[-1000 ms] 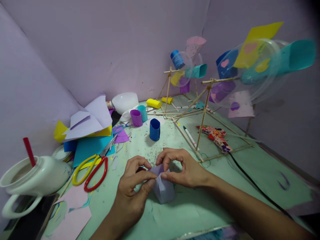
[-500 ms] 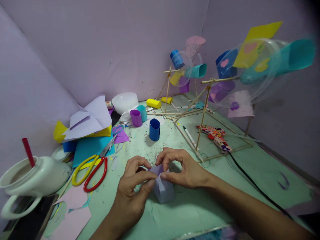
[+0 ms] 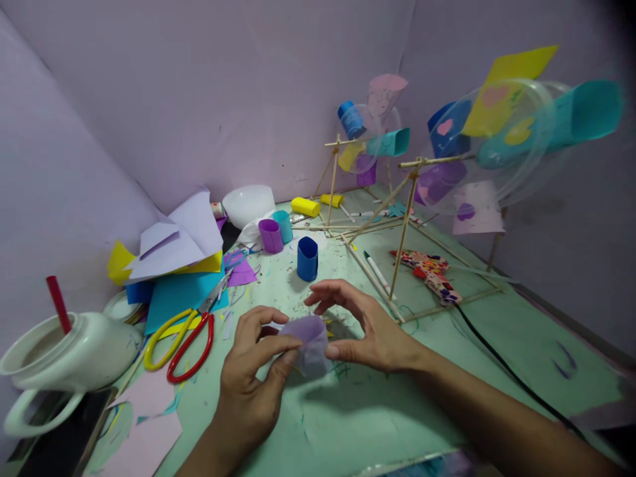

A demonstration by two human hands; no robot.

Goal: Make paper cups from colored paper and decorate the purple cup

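A pale lilac paper cup [image 3: 313, 351], a short tube of bent paper with its open top facing me, is pinched at its left side by my left hand [image 3: 261, 368]. On its other side my right hand [image 3: 365, 331] is spread, fingers apart, with the thumb close to the paper; whether it touches I cannot tell. Just beyond the hands stands a blue paper cup [image 3: 307, 260]. Farther back are a purple paper cup [image 3: 271, 237] and a teal paper cup [image 3: 283, 227], side by side.
Scissors [image 3: 191, 338] and a white teapot-like pot [image 3: 89, 351] are at left, near stacked paper [image 3: 183, 291]. At right, a stick frame [image 3: 410, 218] carries a wheel of paper cups above a patterned glue gun [image 3: 430, 271] with a black cord [image 3: 511, 371].
My right hand has let go of the paper cup and opened. The cup has shifted slightly left and up, tilting, still in my left hand's pinch.
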